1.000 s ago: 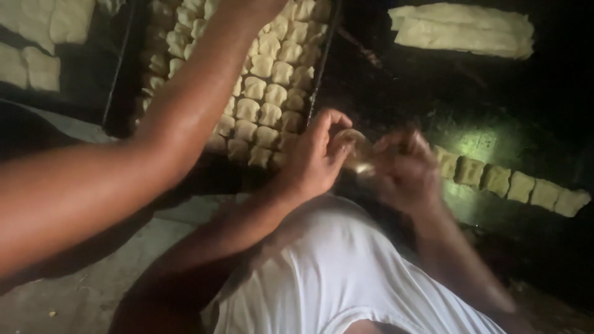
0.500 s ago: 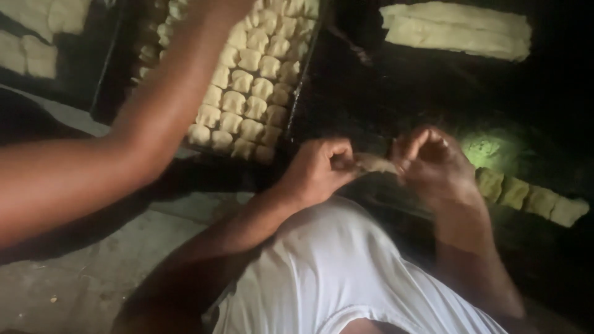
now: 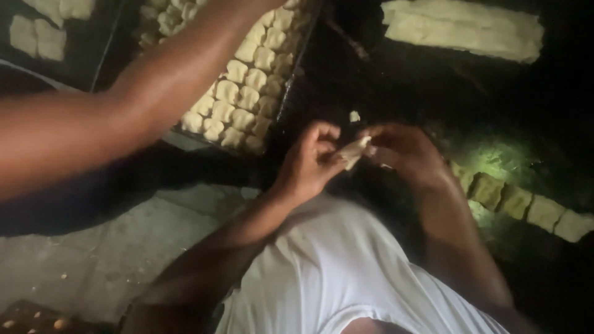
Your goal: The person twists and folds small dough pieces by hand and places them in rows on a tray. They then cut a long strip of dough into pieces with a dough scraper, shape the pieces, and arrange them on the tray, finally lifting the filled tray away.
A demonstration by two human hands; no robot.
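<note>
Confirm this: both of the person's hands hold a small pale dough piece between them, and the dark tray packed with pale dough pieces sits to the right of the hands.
Not quite. The head view shows the left hand and right hand pinching the small pale dough piece, but the dark tray packed with pale dough pieces sits up and to the left of them.

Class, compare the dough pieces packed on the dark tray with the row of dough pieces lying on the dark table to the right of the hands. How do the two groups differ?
The tray pieces are many, packed in several rows; the table row is a single line of a few. The tray pieces look rounded and puffy; the table row's pieces look squarer and flatter. The tray pieces sit inside a rimmed tray; the table row lies on the bare table. Both are pale dough, and neither hand touches them.
</note>
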